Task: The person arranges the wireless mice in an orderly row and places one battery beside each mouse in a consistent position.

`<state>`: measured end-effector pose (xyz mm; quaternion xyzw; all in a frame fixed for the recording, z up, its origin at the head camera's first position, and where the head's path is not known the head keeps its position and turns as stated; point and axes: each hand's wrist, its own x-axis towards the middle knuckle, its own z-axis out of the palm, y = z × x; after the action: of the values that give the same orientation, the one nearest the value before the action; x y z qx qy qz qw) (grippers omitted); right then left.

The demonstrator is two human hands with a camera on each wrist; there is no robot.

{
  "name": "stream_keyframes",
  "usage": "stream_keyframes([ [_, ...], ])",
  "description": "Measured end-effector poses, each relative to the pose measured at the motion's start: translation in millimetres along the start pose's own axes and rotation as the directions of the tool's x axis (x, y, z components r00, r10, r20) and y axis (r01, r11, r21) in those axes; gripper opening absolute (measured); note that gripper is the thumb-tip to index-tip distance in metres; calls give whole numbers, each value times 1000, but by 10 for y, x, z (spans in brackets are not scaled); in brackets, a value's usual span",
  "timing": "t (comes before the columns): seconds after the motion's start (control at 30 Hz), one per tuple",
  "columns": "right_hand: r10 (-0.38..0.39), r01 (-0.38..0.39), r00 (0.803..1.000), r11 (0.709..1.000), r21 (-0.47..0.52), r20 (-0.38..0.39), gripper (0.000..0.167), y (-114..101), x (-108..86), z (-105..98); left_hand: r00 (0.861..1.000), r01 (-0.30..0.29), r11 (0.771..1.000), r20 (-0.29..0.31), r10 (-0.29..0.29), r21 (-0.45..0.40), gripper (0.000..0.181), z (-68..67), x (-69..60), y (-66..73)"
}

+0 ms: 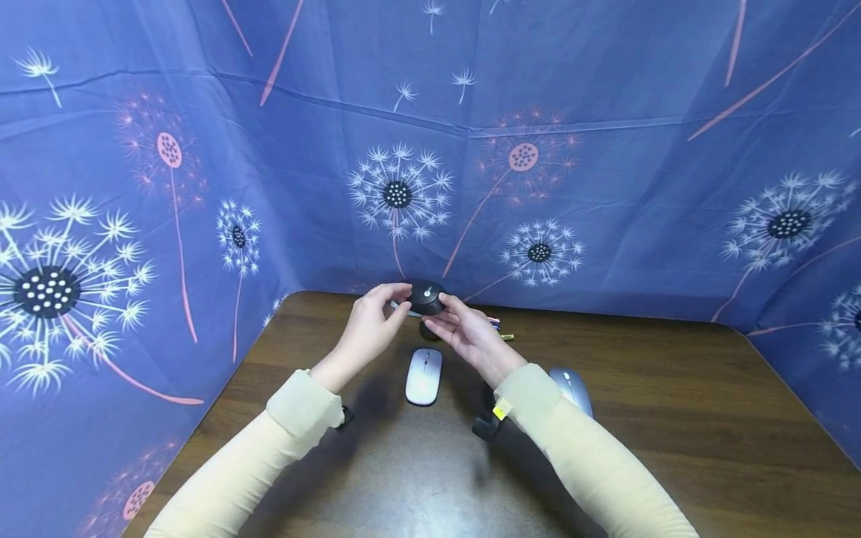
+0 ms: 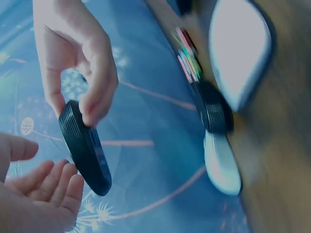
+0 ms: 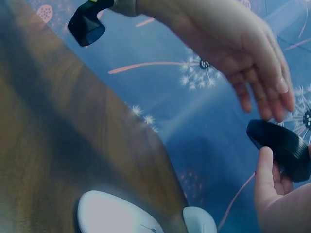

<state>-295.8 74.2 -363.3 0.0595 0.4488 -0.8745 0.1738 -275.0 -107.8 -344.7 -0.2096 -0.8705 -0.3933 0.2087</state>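
My right hand pinches a black mouse by its right end, above the back of the table. In the left wrist view, the right thumb and fingers hold one end of the black mouse, while my left hand is beside its other end with fingers extended. The right wrist view has the left hand close above the black mouse, held from below by the right hand. Whether the left fingertips touch it is unclear.
A white mouse lies on the brown table below the hands, and a grey-blue mouse is partly behind the right sleeve. Another black mouse, a pale mouse and several coloured pens are farther back. Patterned blue cloth surrounds the table.
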Motion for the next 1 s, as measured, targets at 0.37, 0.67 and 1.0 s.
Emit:
stream_keyframes([
  [0.37, -69, 68, 996, 997, -23, -52, 21, 138, -198, -97, 952, 259, 888, -54, -301, -380, 16, 288, -262, -51],
  [0.67, -106, 106, 993, 994, -9, -58, 20, 269, -289, -162, 797, 507, 368, 262, -544, -779, 29, 468, -343, -41],
  [1.0, -145, 143, 989, 989, -47, -40, 36, 370, -400, -252, 752, 513, 122, 377, -541, -849, 22, 535, -388, 34],
])
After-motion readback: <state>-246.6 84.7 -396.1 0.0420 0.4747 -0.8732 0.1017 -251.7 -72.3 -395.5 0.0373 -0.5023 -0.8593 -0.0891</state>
